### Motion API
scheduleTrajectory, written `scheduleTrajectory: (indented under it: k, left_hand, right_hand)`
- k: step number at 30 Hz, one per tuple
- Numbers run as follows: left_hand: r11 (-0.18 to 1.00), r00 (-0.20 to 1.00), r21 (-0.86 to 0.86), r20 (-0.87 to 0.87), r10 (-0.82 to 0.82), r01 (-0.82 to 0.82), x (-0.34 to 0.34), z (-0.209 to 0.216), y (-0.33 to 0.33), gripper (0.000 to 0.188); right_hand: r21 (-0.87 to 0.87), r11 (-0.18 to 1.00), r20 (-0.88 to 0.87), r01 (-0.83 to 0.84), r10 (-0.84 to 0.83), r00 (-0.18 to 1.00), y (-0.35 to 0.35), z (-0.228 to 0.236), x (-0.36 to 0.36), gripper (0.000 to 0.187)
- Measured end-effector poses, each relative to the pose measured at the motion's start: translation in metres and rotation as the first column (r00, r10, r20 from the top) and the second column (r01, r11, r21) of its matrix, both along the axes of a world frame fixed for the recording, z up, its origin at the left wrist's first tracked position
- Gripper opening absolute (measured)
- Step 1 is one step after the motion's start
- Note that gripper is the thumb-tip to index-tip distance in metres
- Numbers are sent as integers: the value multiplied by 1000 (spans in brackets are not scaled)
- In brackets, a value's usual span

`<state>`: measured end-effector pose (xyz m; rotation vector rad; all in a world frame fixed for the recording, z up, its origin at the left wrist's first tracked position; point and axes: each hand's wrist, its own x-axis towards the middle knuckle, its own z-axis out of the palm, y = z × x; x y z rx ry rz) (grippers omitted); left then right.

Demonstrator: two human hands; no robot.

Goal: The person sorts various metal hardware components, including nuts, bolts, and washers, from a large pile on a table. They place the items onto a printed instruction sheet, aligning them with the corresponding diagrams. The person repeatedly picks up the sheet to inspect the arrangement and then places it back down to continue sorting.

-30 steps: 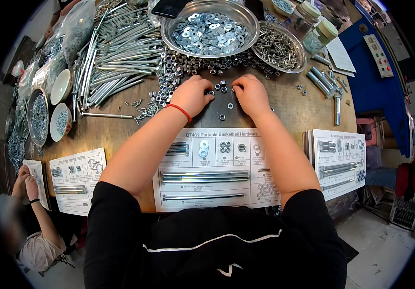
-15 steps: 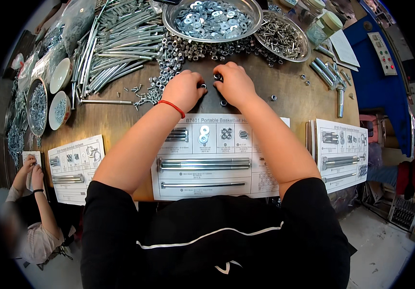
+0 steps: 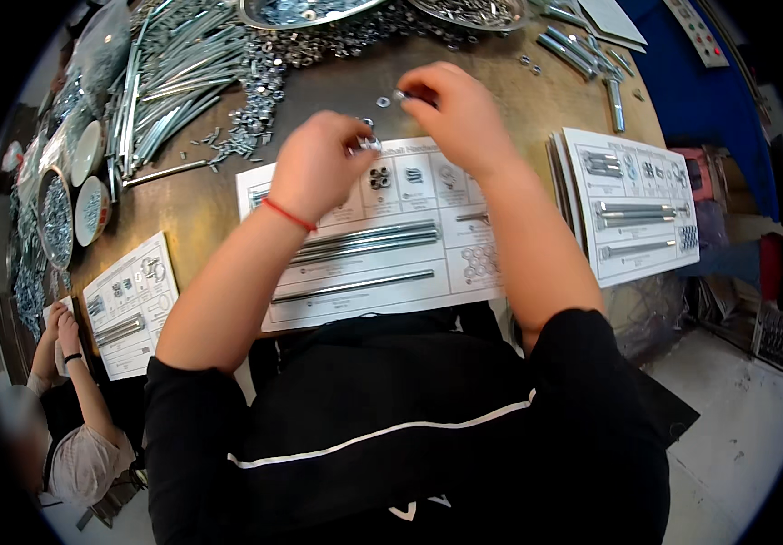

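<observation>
My left hand (image 3: 319,165), with a red cord at its wrist, is over the upper edge of a printed hardware sheet (image 3: 346,313). Its thumb and fingers are closed on small shiny nuts (image 3: 371,143), partly hidden and blurred. Farther off and to the right, my right hand (image 3: 453,107) pinches a small metal nut (image 3: 399,94) at its fingertips. Between the two hands a loose nut (image 3: 383,103) lies on the wooden table. The sheet shows pictures of bolts, nuts and other hardware.
Heaped nuts (image 3: 319,47) lie beyond my hands, below a metal bowl of washers (image 3: 305,9). Long bolts (image 3: 173,86) pile up at the far left, near two small bowls. Thick bolts (image 3: 616,104) and another sheet stack (image 3: 632,213) are to the right. Another person (image 3: 87,454) works at the left.
My view has tilted, so the table sits higher. My left hand has drawn back toward the sheet with nuts in its fingers. My right hand has lifted away from the table.
</observation>
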<state>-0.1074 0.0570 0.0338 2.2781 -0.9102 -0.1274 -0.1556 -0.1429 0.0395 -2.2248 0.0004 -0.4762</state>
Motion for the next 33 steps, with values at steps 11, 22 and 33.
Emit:
scheduleTrajectory:
  k: [11, 22, 33]
  left_hand:
    - [934, 938, 89, -62, -342, 346, -135, -34, -61, 15]
    - [986, 986, -14, -21, 163, -163, 23, 2, -30, 42]
    - [934, 945, 138, 46, 325, -328, 128, -45, -59, 23]
  right_hand:
    - [-169, 980, -290, -104, 51, 956, -26, -21, -185, 19]
    - [-148, 986, -249, 78, -113, 962, -32, 13, -90, 31]
    - [-379, 905, -236, 195, -298, 925, -22, -49, 151, 41]
